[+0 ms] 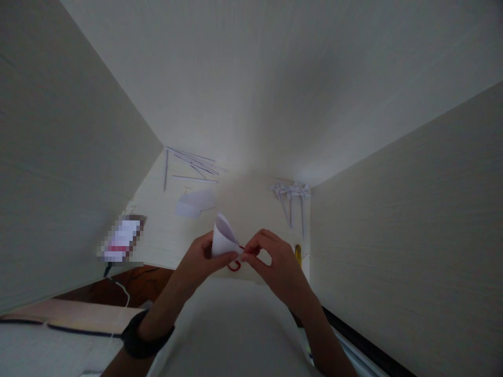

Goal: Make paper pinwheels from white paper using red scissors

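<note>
Two hands meet over the pale bench [251, 209]: left hand [200, 262] pinches a curled white paper cone [223, 238]; right hand [271, 259] pinches its lower edge.

thin paper sticks [194, 166], folded sheet [195, 203], paper pinwheels [293, 191], blurred phone [122, 240] on pale desk [251, 204]

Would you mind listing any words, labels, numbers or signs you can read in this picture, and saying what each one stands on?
None can be read.
The pixelated item at the desk's left edge: blurred out, unreadable.
The white paper cone in the left hand: no print visible.
The yellow object beside the right hand: too small to show any marking.
The rolled paper sticks and paper pinwheels: plain white.
</note>
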Available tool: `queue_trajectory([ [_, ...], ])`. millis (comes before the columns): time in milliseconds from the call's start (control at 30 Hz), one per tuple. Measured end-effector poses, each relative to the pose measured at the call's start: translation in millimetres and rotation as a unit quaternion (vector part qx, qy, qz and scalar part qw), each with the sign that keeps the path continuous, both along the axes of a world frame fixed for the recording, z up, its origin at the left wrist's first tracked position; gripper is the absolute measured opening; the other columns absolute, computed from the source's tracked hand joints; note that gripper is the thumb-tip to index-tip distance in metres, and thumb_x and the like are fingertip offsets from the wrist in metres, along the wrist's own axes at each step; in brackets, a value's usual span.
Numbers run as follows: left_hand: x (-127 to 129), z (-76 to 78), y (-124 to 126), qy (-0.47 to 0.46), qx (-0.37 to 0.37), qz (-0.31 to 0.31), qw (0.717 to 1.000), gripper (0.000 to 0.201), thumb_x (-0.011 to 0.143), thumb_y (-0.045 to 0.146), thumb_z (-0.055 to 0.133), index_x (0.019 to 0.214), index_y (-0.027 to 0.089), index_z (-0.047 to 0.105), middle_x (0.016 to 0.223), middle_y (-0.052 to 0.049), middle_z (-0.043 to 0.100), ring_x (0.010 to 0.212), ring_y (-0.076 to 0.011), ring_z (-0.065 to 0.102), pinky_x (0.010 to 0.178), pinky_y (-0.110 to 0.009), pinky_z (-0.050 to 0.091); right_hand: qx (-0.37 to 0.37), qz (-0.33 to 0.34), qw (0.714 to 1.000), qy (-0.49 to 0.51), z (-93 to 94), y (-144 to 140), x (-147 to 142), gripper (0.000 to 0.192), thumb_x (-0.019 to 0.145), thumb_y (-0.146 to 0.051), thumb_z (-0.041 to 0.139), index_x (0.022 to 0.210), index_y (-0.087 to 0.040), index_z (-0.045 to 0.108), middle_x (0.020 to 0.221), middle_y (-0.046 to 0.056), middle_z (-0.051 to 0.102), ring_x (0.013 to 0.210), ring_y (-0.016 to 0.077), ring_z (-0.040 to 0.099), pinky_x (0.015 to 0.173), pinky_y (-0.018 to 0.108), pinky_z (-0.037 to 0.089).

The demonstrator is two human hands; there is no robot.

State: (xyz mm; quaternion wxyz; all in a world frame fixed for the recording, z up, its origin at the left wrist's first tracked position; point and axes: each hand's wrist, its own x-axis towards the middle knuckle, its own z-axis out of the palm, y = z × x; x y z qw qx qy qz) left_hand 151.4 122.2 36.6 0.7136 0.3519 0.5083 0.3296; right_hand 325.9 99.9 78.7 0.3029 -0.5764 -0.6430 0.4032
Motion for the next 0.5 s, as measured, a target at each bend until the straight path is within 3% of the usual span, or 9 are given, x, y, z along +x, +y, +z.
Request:
queue_trajectory([
  [267,9,6.9,-5,0.000,-0.011,0.114,0.993,0.022,0.059,0.026,0.084,0.074,0.016,0.071,0.067,-0.003,0.074,0.057,-0.0161,0.066,0.055,-0.025,0.053,-0.001,-0.136,0.984,0.116,6.7,-3,-7,0.014,0.080,-0.014,0.066,0.069,-0.021,0.064,0.070,-0.002,0.062,0.066,0.0145,0.058,0.064,0.026,0.046],
  [500,16,24.3,-7,-0.032,-0.027,0.172,0.984,0.022,0.055,0.023,0.086,0.070,0.016,0.071,0.063,-0.001,0.073,0.055,-0.0134,0.064,0.054,-0.022,0.052,-0.018,-0.153,0.971,0.180,6.0,-4,-14,0.010,0.079,-0.015,0.064,0.071,-0.022,0.066,0.070,-0.001,0.063,0.068,0.0154,0.058,0.065,0.028,0.045],
])
